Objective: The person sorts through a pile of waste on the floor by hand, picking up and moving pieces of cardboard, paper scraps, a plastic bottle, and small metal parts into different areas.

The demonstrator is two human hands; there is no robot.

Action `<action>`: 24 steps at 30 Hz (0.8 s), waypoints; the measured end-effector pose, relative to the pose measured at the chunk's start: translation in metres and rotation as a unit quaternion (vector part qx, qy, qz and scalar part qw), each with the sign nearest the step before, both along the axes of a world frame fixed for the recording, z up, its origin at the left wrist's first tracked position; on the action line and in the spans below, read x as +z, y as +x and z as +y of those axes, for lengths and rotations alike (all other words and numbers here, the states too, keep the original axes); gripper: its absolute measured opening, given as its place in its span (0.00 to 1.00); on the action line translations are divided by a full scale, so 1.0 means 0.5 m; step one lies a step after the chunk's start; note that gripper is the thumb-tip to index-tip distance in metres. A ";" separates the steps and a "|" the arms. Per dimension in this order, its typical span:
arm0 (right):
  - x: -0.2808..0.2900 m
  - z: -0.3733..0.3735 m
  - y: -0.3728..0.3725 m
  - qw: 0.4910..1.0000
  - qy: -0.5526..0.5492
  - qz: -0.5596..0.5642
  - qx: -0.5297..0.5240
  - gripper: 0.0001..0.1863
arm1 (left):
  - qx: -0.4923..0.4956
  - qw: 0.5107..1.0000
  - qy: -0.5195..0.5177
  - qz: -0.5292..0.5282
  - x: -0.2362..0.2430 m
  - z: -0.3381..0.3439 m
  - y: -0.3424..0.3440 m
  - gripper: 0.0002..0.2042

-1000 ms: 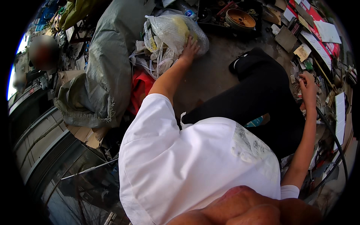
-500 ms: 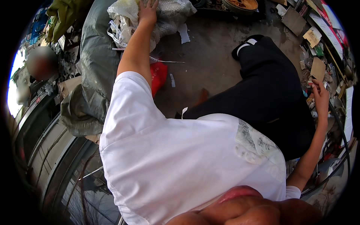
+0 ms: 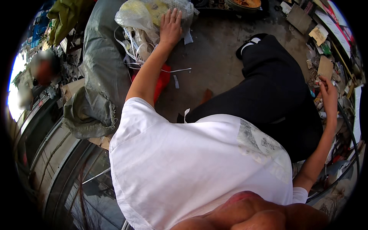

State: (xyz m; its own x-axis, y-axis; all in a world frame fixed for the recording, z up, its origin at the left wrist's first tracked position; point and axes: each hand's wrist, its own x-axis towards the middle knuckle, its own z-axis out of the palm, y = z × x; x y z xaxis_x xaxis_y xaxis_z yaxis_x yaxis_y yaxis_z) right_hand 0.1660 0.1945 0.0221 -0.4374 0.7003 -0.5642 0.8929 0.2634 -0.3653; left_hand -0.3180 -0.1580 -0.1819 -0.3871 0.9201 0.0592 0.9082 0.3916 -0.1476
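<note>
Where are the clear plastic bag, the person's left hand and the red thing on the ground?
clear plastic bag (image 3: 132, 17), head view, on its crinkled upper left side.
left hand (image 3: 170, 27), head view, on the back of the hand.
red thing (image 3: 163, 80), head view, on its part beside the forearm.

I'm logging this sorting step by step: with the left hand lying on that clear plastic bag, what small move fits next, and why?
Probably close the left hand on the clear plastic bag: its fingers lie flat and spread on top, not gripping yet. The right hand is off among cardboard scraps, too far to help.
</note>
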 end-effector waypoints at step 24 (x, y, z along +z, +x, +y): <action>-0.048 0.036 0.158 0.995 0.028 0.015 -0.094 0.14 | 0.308 0.889 -0.095 -0.325 -0.381 0.198 0.137 0.14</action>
